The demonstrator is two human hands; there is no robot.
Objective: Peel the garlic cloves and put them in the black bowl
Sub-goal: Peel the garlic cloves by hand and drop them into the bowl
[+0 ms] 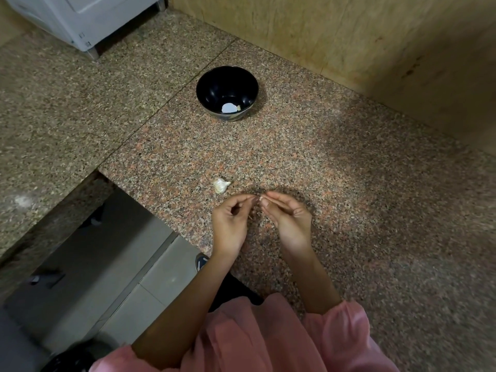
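Head view, looking down on a speckled granite counter (335, 167). Near the middle, 2 bare hands meet fingertip to fingertip just above the stone. The left hand (229, 224) has its fingers curled, with thumb and forefinger reaching right. The right hand (288, 218) is curled too, its thumbnail facing up. Together they pinch a small pale piece (259, 198), too small to tell whether it is clove or skin.

Just beyond the left hand, a white papery garlic piece (221, 185) lies on the counter. Farther off, well apart from the hands, stands the black bowl (212, 87), with pale bits (230, 107) at its bottom.

Pink sleeves (268, 342) fill the near edge. A white appliance (67, 17) sits far left, a wooden panel (349, 36) far right, and a tiled floor (120, 264) shows near left.
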